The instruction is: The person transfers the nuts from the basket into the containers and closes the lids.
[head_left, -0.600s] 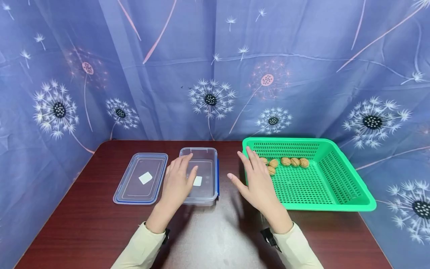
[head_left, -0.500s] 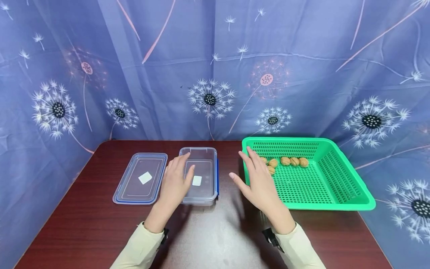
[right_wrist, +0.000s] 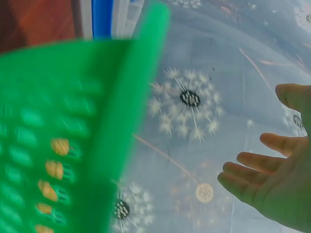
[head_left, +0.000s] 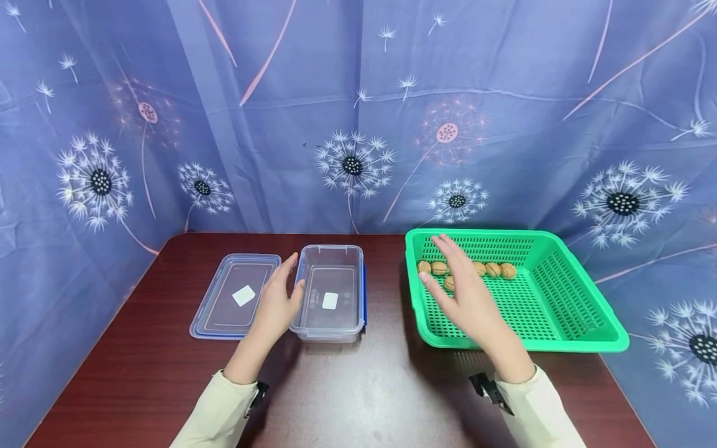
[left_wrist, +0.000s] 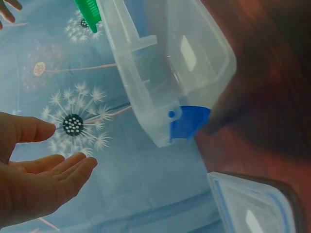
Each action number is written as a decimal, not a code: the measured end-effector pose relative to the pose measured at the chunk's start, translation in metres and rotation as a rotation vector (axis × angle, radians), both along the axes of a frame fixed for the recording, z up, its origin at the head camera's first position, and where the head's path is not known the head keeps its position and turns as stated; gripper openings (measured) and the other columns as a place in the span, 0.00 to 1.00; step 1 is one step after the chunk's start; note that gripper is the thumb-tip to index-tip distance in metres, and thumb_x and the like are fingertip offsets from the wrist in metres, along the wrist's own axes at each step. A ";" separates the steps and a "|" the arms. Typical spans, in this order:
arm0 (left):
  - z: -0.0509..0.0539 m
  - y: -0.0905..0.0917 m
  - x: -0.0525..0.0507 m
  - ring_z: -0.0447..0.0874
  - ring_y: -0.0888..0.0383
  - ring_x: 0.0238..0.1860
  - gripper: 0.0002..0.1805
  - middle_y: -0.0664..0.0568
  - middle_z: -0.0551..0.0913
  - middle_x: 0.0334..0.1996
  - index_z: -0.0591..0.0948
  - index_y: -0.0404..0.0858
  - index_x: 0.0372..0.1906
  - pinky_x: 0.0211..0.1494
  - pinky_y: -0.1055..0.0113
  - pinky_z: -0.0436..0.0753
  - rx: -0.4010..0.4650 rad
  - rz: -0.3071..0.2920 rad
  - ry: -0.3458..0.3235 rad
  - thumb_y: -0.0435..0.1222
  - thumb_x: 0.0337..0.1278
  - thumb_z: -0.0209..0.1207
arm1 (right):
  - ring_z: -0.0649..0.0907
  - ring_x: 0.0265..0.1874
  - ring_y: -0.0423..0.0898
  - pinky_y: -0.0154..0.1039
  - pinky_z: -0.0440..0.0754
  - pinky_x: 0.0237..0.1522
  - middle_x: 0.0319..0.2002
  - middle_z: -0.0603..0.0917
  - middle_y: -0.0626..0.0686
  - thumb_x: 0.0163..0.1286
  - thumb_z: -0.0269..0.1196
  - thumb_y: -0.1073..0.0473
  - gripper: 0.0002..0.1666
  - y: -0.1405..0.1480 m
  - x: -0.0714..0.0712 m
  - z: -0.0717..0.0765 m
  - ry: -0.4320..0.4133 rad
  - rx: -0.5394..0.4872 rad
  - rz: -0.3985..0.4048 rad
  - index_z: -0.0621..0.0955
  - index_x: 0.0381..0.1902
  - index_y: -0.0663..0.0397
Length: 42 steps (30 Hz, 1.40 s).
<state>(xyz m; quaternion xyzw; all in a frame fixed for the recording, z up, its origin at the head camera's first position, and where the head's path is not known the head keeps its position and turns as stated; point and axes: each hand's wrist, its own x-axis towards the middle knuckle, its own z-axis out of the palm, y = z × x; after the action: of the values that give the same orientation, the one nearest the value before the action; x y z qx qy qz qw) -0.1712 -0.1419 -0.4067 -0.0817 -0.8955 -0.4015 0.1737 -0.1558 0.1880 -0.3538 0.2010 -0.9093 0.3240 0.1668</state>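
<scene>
My left hand [head_left: 274,308] hovers with fingers extended between a clear plastic lid [head_left: 224,314] and a clear food container [head_left: 327,279]. It holds nothing, and in the left wrist view its thumb and fingers stand apart. A blue clip [left_wrist: 188,122] hangs on the container's side. Over the left part of a green plastic basket [head_left: 532,311], my right hand [head_left: 473,302] reaches with fingers spread and nothing in its grasp. Several walnuts [head_left: 493,269] lie along the basket's back; my right hand hides some of them. Through the basket's slots, walnuts [right_wrist: 55,170] appear blurred in the right wrist view.
Everything stands on a dark red-brown wooden table [head_left: 358,398]. A blue curtain [head_left: 269,155] with dandelion prints hangs behind and at both sides. White square labels show on the lid and the container.
My right hand has moved right, from the basket's left rim to over its inside. My left hand has shifted left, off the container. The walnuts, lid, container and basket have stayed put.
</scene>
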 end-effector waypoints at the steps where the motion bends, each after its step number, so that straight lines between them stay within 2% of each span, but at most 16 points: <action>1: -0.001 -0.002 -0.001 0.69 0.37 0.63 0.30 0.34 0.73 0.61 0.65 0.30 0.68 0.64 0.43 0.70 0.019 -0.005 -0.020 0.27 0.60 0.57 | 0.55 0.73 0.56 0.63 0.59 0.67 0.75 0.55 0.53 0.72 0.57 0.48 0.40 0.005 -0.002 0.003 -0.004 -0.007 0.000 0.55 0.76 0.44; 4: -0.006 -0.008 -0.006 0.70 0.38 0.63 0.31 0.33 0.71 0.63 0.62 0.29 0.70 0.64 0.48 0.72 0.081 -0.028 -0.086 0.27 0.62 0.56 | 0.56 0.72 0.56 0.64 0.58 0.68 0.75 0.55 0.53 0.72 0.57 0.49 0.40 0.018 -0.008 0.013 -0.029 -0.039 0.000 0.53 0.76 0.42; 8: -0.013 -0.013 -0.012 0.66 0.37 0.65 0.31 0.31 0.68 0.64 0.60 0.28 0.70 0.67 0.50 0.69 0.185 -0.032 -0.164 0.25 0.63 0.54 | 0.60 0.70 0.60 0.64 0.63 0.65 0.74 0.56 0.54 0.73 0.55 0.48 0.39 0.035 -0.019 0.027 -0.093 -0.098 -0.006 0.53 0.76 0.37; 11: -0.018 -0.016 -0.017 0.65 0.37 0.66 0.31 0.30 0.67 0.65 0.60 0.27 0.70 0.69 0.51 0.67 0.264 -0.015 -0.223 0.25 0.63 0.53 | 0.62 0.69 0.61 0.63 0.66 0.64 0.74 0.55 0.54 0.74 0.54 0.47 0.38 0.046 -0.030 0.034 -0.155 -0.137 -0.006 0.53 0.76 0.35; 15: -0.025 -0.019 -0.021 0.62 0.37 0.68 0.30 0.30 0.65 0.66 0.59 0.26 0.70 0.71 0.52 0.64 0.359 0.004 -0.313 0.25 0.64 0.52 | 0.60 0.70 0.59 0.61 0.64 0.65 0.75 0.54 0.53 0.75 0.52 0.46 0.38 0.061 -0.047 0.037 -0.238 -0.171 -0.004 0.52 0.76 0.38; 21: -0.031 -0.021 -0.024 0.58 0.36 0.70 0.30 0.29 0.61 0.68 0.56 0.24 0.70 0.73 0.54 0.60 0.496 -0.014 -0.402 0.24 0.65 0.50 | 0.62 0.69 0.57 0.60 0.64 0.65 0.74 0.57 0.54 0.75 0.51 0.45 0.37 0.085 -0.075 0.029 -0.321 -0.228 -0.041 0.52 0.77 0.41; 28: -0.035 -0.020 -0.027 0.56 0.38 0.71 0.30 0.29 0.59 0.69 0.55 0.24 0.71 0.72 0.53 0.61 0.604 -0.047 -0.467 0.24 0.67 0.47 | 0.60 0.71 0.56 0.58 0.61 0.68 0.74 0.57 0.55 0.73 0.50 0.37 0.40 0.105 -0.093 0.020 -0.416 -0.307 -0.060 0.51 0.77 0.38; 32: -0.038 -0.019 -0.028 0.54 0.38 0.71 0.29 0.29 0.56 0.70 0.55 0.24 0.71 0.73 0.52 0.59 0.633 -0.077 -0.485 0.24 0.68 0.46 | 0.60 0.71 0.55 0.54 0.63 0.69 0.74 0.56 0.56 0.72 0.49 0.37 0.41 0.118 -0.102 0.010 -0.463 -0.369 -0.054 0.51 0.77 0.39; 37: -0.043 -0.020 -0.029 0.54 0.37 0.71 0.29 0.28 0.55 0.70 0.54 0.22 0.71 0.74 0.52 0.56 0.650 -0.100 -0.496 0.22 0.67 0.44 | 0.58 0.72 0.55 0.54 0.60 0.70 0.74 0.57 0.55 0.72 0.50 0.38 0.40 0.133 -0.110 0.001 -0.541 -0.466 -0.043 0.53 0.76 0.39; 39: -0.044 -0.020 -0.029 0.53 0.37 0.71 0.29 0.28 0.55 0.70 0.54 0.22 0.71 0.74 0.52 0.56 0.650 -0.102 -0.504 0.21 0.67 0.43 | 0.58 0.72 0.54 0.52 0.59 0.70 0.74 0.59 0.52 0.72 0.51 0.40 0.39 0.139 -0.113 -0.002 -0.571 -0.530 -0.030 0.55 0.76 0.39; 42: -0.045 -0.020 -0.028 0.53 0.37 0.71 0.29 0.27 0.55 0.70 0.54 0.22 0.71 0.74 0.51 0.55 0.644 -0.107 -0.519 0.21 0.67 0.42 | 0.60 0.71 0.50 0.44 0.63 0.69 0.70 0.66 0.47 0.73 0.53 0.45 0.35 0.148 -0.117 -0.008 -0.601 -0.643 0.002 0.59 0.75 0.42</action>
<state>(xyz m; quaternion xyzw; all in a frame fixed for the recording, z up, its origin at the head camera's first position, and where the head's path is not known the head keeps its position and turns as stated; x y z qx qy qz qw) -0.1993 -0.1623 -0.4517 0.0343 -0.7328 -0.6768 -0.0622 -0.2726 0.3359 -0.3614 0.0366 -0.7703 0.6346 -0.0512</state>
